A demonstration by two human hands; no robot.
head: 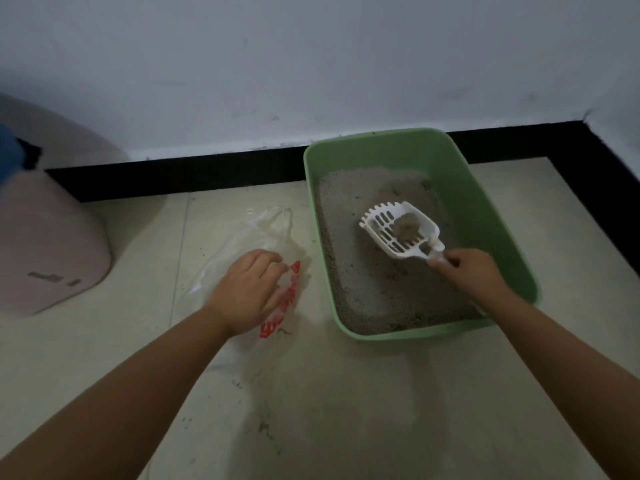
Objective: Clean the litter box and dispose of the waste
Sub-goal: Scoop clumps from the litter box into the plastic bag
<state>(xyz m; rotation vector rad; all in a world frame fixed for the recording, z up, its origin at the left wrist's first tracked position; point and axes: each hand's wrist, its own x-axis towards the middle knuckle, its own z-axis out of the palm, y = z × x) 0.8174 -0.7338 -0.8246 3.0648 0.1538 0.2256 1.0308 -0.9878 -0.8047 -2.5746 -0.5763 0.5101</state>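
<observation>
Litter box [485, 216]: green tray on the tiled floor [346, 393], against the black baseboard [194, 171], grey litter [367, 282] filling the bottom. Right hand [467, 271] pinches the handle end of the white slotted scoop [398, 230], fingers closed on it; scoop raised over the litter, carrying one grey clump [405, 228] near the back of the pan. Left hand [251, 289] rests on the clear plastic bag [263, 244] with red print, just left of the box, fingers curled into the film; whether the mouth is actually open cannot be told. Bag lies flat and crumpled. Risk assessment: the clump must cross the box rim to reach the bag; a tilt of the scoop during transfer would likely drop it on the floor. If the bag mouth is not spread first, the clump may land on the film and roll off. Grit already scattered on nearby tiles. Pink rounded object [52, 237] at far left, not involved.
</observation>
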